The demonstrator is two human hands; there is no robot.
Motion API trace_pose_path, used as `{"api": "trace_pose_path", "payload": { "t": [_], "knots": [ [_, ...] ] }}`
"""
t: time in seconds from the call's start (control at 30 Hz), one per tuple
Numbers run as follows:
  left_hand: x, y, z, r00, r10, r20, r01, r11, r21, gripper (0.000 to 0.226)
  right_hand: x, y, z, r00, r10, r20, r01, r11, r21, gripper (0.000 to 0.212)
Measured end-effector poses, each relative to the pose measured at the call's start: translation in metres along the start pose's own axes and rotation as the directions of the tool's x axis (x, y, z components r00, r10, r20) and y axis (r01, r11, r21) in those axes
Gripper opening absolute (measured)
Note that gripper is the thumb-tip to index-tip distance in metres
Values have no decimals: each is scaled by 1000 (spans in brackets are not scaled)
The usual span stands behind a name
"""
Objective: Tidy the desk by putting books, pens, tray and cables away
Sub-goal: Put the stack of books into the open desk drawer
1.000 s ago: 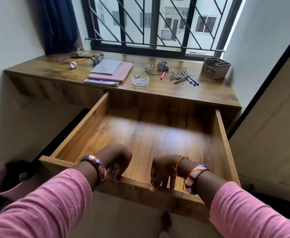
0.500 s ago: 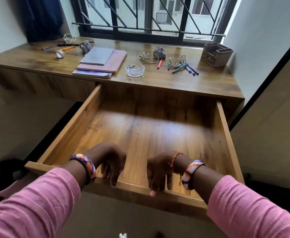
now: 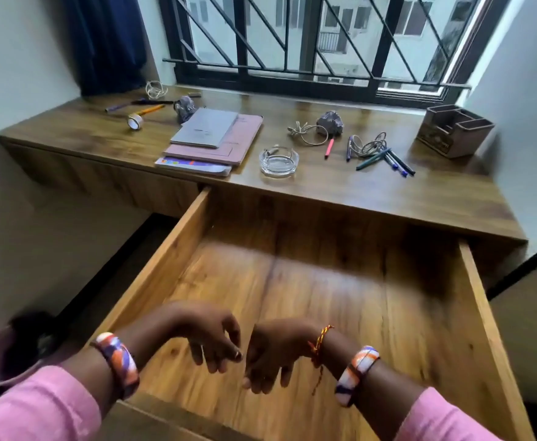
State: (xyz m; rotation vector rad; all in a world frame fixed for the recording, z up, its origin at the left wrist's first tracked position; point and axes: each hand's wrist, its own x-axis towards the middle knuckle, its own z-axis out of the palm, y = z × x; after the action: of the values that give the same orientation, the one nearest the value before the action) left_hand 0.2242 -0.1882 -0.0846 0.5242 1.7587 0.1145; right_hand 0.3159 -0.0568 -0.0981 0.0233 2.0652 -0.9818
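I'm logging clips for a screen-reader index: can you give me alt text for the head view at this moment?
A person's left hand and right hand hang loosely, holding nothing, over a wide-open wooden drawer under a desk. On the desk lie a stack of books, a glass ashtray, scattered pens, coiled cables and a brown organiser by a barred window.

Both hands (image 3: 211,337) now off the drawer's front edge (image 3: 178,415), lifted.
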Motion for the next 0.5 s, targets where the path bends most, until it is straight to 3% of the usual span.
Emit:
{"api": "trace_pose_path", "payload": {
  "t": [0.03, 0.1, 0.17, 0.23, 0.27, 0.3, 0.33, 0.37, 0.4, 0.5],
  "knots": [
    [-1, -9, -21, 995, 44, -94, -49, 997, -52, 5, 14, -7, -10, 997, 71, -8, -68, 982, 177, 36],
    [-4, -30, -68, 965, 103, -242, -149, 973, -178, 11, 31, -23, -34, 989, 16, -144, -3, 996, 91, 33],
    [-2, -50, -119, 921, 147, -362, -300, 860, -414, 19, 47, -31, -52, 949, -20, -315, 36, 998, 44, 29],
    [9, -65, -169, 830, 70, -554, -448, 675, -586, 25, 68, -30, -60, 905, 2, -426, 42, 995, 93, 27],
    [18, -69, -191, 735, -46, -676, -481, 668, -568, 27, 76, -32, -60, 892, 36, -451, 27, 991, 133, 27],
    [27, -74, -212, 589, -167, -791, -439, 755, -487, 31, 86, -37, -61, 881, 78, -466, -4, 987, 160, 27],
    [35, -78, -233, 396, -247, -884, -331, 860, -388, 36, 96, -39, -62, 876, 104, -472, -25, 985, 171, 27],
    [39, -80, -252, 249, -257, -934, -234, 920, -315, 41, 104, -41, -63, 871, 120, -477, -40, 984, 174, 27],
    [44, -81, -272, 189, -253, -949, -192, 938, -288, 44, 110, -45, -63, 873, 124, -472, -48, 984, 169, 26],
    [59, -86, -322, 243, -331, -912, -73, 931, -358, 49, 122, -58, -68, 883, 145, -447, -86, 985, 149, 27]
  ]
}}
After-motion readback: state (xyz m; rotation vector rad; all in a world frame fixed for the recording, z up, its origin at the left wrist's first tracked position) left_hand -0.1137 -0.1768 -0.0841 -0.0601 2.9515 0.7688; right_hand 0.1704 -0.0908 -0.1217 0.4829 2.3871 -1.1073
